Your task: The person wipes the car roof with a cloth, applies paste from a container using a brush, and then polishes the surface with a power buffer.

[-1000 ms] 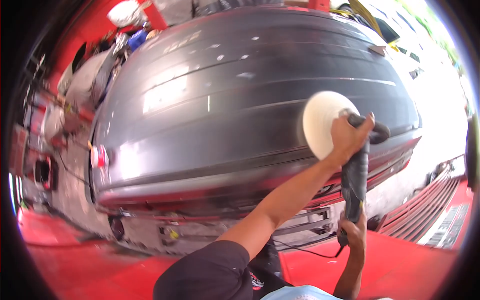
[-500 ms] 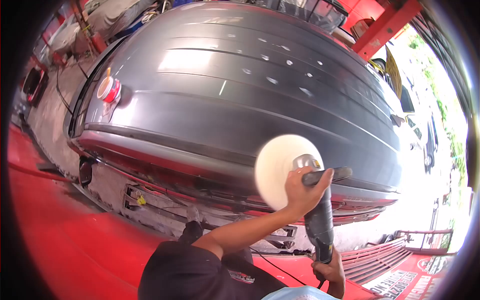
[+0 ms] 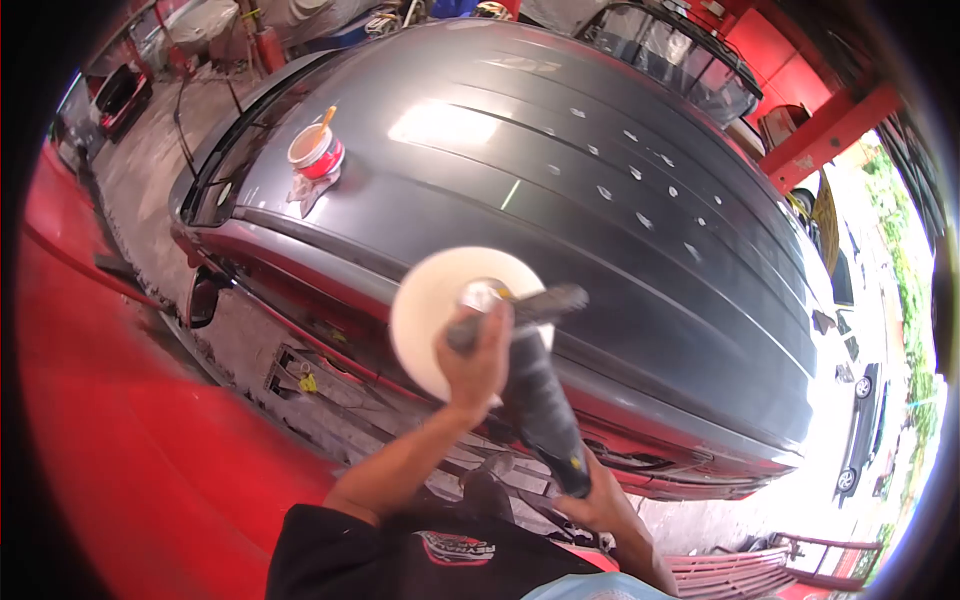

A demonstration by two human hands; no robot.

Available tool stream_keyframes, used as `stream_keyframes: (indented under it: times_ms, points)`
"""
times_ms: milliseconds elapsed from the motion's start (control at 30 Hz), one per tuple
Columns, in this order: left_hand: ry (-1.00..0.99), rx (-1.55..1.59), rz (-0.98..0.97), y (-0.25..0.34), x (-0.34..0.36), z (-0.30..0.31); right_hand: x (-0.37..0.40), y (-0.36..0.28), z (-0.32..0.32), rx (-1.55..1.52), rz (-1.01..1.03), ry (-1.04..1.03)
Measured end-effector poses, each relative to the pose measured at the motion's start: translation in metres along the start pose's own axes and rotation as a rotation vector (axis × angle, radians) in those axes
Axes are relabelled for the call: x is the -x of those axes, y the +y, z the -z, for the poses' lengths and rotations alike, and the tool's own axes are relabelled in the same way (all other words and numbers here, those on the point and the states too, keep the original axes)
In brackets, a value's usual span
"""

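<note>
With both hands I hold a black car polisher [image 3: 540,410] fitted with a large round white pad [image 3: 425,315]. My left hand [image 3: 477,365] is closed around the front handle, just over the pad. Around the rear of the body my right hand [image 3: 600,497] is closed. Beneath is the dark grey roof [image 3: 640,300] of a car, the pad over its near edge; whether it touches cannot be made out. White smears [image 3: 644,220] dot the far part of the roof.
A red-and-white tub [image 3: 318,152] with a brush-like handle stands on a cloth [image 3: 305,192] at the roof's left end. A red post [image 3: 835,135] rises at the far right. A red slatted bench [image 3: 725,575] and a metal frame [image 3: 295,370] lie below the car.
The polisher and both hands have moved left along the roof's near edge, towards the tub. My view has shifted, so the car and tub appear farther right.
</note>
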State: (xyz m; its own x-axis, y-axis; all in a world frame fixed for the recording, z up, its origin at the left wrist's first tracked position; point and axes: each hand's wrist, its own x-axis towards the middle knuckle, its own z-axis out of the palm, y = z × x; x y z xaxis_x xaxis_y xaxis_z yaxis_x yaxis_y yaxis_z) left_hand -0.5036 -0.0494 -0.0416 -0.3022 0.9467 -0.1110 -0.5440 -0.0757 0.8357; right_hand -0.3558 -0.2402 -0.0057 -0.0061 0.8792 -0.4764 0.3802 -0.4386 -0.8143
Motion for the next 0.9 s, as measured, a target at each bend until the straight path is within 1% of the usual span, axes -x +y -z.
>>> stream_keyframes:
  times_ms: [67, 133, 200, 267, 300, 333, 367, 400, 467, 500, 533, 600, 633, 667, 700, 733, 800, 833, 867, 900]
  points:
    - [0.022, -0.13, -0.132, 0.013, -0.032, 0.007, -0.025, -0.004, -0.017, -0.012, 0.129, -0.018]
    - [0.002, -0.162, -0.131, 0.01, -0.059, 0.023, -0.04, -0.013, -0.03, -0.032, 0.133, -0.011]
    - [0.024, -0.221, -0.208, 0.022, -0.065, 0.012, -0.046, -0.01, -0.036, -0.054, 0.144, -0.016]
    - [-0.046, -0.247, -0.191, 0.014, -0.071, 0.014, -0.048, -0.003, -0.037, 0.003, 0.285, 0.048]
    - [-0.084, -0.269, -0.17, 0.011, -0.07, 0.005, -0.042, -0.007, -0.032, 0.007, 0.271, 0.067]
    - [-0.123, -0.289, -0.142, 0.009, -0.064, -0.006, -0.03, -0.015, -0.025, -0.096, 0.082, 0.034]
    - [-0.174, -0.251, -0.112, 0.007, -0.054, -0.022, -0.019, -0.021, -0.018, -0.201, -0.102, 0.004]
    - [-0.19, -0.237, -0.098, -0.003, -0.043, -0.036, -0.008, -0.021, -0.011, -0.197, -0.111, 0.027]
    - [-0.317, -0.199, -0.095, -0.026, -0.019, -0.062, 0.02, -0.011, -0.002, -0.309, -0.106, 0.163]
    - [-0.317, -0.147, -0.192, -0.056, -0.003, -0.078, 0.028, 0.009, 0.0, -0.225, -0.018, 0.29]
    - [-0.314, -0.095, -0.291, -0.082, 0.015, -0.097, 0.041, 0.017, 0.006, -0.223, -0.025, 0.304]
    - [-0.439, 0.189, 0.176, -0.088, 0.057, -0.132, 0.069, 0.032, 0.023, -0.389, -0.092, 0.436]
    - [-0.534, 0.074, 0.161, -0.11, 0.076, -0.148, 0.081, 0.051, 0.03, -0.377, -0.015, 0.504]
    - [-0.625, -0.044, 0.143, -0.132, 0.096, -0.163, 0.097, 0.037, 0.037, -0.504, -0.12, 0.58]
    - [-0.674, -0.101, 0.221, -0.136, 0.121, -0.18, 0.107, 0.046, 0.045, -0.543, -0.147, 0.647]
    - [-0.705, -0.315, 0.195, -0.129, 0.142, -0.195, 0.12, 0.056, 0.054, -0.579, -0.175, 0.711]
    - [-0.769, -0.427, 0.155, -0.146, 0.186, -0.225, 0.141, 0.079, 0.069, -0.534, -0.16, 0.807]
    - [-0.868, -0.46, 0.165, -0.156, 0.206, -0.238, 0.15, 0.089, 0.074, -0.561, -0.18, 0.872]
    - [-0.973, -0.491, 0.166, -0.166, 0.221, -0.249, 0.156, 0.099, 0.081, -0.551, -0.172, 0.864]
    - [-0.966, -0.486, 0.156, -0.175, 0.236, -0.26, 0.161, 0.11, 0.087, -0.564, -0.187, 0.936]
